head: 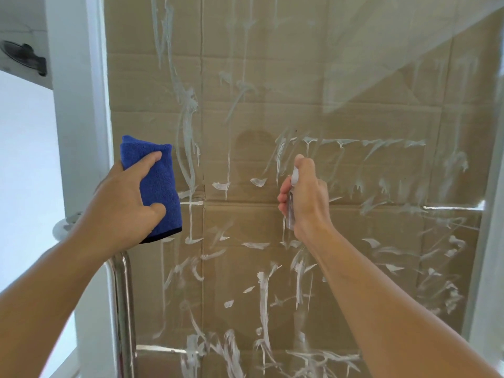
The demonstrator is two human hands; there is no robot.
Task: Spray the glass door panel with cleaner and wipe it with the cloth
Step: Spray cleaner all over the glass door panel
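Note:
The glass door panel (354,105) fills the view, streaked all over with white smears, with brown cardboard behind it. My left hand (124,203) grips a folded blue cloth (161,186) near the panel's left edge, thumb and fingers curled round it. My right hand (305,197) holds a small clear spray bottle (291,203) upright in front of the middle of the glass, its index finger on top of the nozzle. Most of the bottle is hidden inside the fist.
A white door frame (79,105) runs down the left side, with a chrome handle bar (122,309) below the cloth. A second white frame edge (491,241) stands at the right. A dark fitting (24,57) sits on the wall at the upper left.

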